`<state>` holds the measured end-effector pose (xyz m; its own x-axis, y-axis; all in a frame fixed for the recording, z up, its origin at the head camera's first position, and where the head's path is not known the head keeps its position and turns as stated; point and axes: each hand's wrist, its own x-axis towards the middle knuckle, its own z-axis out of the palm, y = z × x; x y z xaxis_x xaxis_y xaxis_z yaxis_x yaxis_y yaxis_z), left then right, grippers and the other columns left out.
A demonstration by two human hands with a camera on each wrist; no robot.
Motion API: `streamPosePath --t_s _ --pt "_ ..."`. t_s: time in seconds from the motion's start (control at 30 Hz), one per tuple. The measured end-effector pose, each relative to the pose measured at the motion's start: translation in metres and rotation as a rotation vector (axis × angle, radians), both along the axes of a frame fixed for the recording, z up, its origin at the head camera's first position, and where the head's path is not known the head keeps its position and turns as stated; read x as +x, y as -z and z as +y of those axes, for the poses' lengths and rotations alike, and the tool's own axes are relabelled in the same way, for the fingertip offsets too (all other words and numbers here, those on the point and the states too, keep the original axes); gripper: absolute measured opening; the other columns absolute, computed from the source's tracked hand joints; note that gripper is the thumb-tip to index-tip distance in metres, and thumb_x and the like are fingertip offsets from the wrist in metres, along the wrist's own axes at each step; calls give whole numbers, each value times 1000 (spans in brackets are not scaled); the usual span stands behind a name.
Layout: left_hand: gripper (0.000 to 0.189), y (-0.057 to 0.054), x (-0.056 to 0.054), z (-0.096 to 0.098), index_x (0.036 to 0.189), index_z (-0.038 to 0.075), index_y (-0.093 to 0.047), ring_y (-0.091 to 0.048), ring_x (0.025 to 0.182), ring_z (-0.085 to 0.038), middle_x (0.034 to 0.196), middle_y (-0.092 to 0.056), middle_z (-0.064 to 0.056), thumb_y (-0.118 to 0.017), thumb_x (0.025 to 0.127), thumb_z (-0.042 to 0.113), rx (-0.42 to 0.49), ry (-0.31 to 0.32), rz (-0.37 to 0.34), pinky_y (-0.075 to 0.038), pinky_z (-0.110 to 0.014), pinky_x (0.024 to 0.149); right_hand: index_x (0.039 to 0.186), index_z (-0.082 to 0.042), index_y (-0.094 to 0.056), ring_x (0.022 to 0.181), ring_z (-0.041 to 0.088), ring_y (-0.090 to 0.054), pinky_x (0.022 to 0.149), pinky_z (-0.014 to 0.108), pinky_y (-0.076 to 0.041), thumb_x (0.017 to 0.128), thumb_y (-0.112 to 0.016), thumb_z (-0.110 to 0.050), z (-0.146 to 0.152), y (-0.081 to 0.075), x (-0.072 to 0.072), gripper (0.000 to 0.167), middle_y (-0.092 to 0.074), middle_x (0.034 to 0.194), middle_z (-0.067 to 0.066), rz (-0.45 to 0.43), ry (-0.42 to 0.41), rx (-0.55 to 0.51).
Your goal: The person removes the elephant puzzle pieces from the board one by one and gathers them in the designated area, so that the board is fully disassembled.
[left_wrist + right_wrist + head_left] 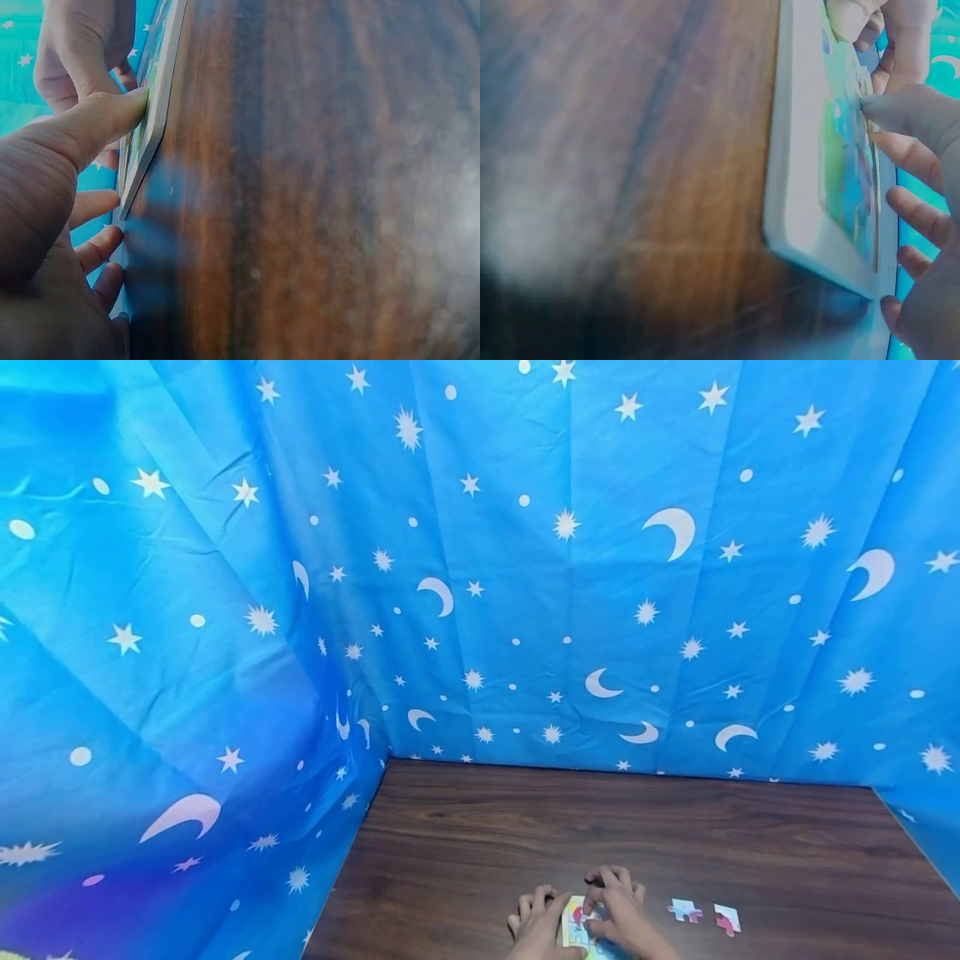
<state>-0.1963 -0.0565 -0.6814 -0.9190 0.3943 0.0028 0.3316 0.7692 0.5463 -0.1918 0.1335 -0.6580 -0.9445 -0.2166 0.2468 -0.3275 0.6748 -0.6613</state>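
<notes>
A light-framed puzzle board [567, 933] with a colourful picture lies on the table between the two hands. My left hand [536, 931] is at its left side, the thumb [124, 112] pressed on the board's face near the rim and the other fingers spread beside its edge. Above the picture, my right hand [622, 914] pinches a puzzle piece between thumb [900, 112] and index finger, right at the board's surface. The fingers largely hide that piece. Two loose puzzle pieces, one light blue [681, 908] and one white and pink [726, 920], lie right of the right hand.
The dark wood-grain table [600, 818] reaches back to a blue cloth [540, 568] printed with white stars and moons. The same cloth hangs along the left and right sides.
</notes>
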Motion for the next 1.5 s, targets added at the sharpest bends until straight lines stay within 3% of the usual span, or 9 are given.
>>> streamPosePath --t_s 0.27,0.37,0.67,0.87,1.1,1.5 --pt "75 -2 -4 3 139 21 -59 -37 102 -21 127 -43 5 -88 72 40 35 -11 -113 -22 -37 67 65 -33 -57 111 42 -42 76 65 -31 57 -79 -8 14 11 5 34 -62 111 11 187 60 -90" --pt "75 -2 -5 2 139 20 -59 -36 102 -22 127 -43 5 -88 73 41 43 -20 -158 -23 -39 68 66 -34 -57 111 40 -42 75 68 -32 58 -80 -9 22 13 6 35 -62 111 10 205 85 -101" --pt "72 -3 -10 2 138 20 -60 -35 101 -22 127 -43 4 -88 75 41 54 -34 -259 -23 -42 70 68 -34 -58 107 36 -41 72 58 -30 55 -84 -9 45 9 6 38 -62 109 9 304 140 -99" --pt "69 -3 -11 0 137 20 -60 -35 99 -21 126 -43 4 -88 77 42 63 -20 -293 -23 -42 71 69 -32 -61 109 41 -41 75 66 -29 59 -85 -9 66 8 13 35 -62 109 11 241 175 -61" --pt "71 1 -11 -3 138 19 -60 -36 101 -22 126 -43 5 -88 77 43 71 -5 -274 -23 -42 72 66 -29 -62 104 42 -45 70 60 -31 52 -86 -11 86 19 17 33 -62 104 9 307 251 31" --pt "74 -1 -14 -3 138 17 -60 -35 101 -23 125 -43 4 -89 75 42 104 -14 -314 -21 -42 72 68 -29 -65 109 45 -44 75 61 -32 59 -87 -15 93 17 18 28 -59 107 6 176 246 84"
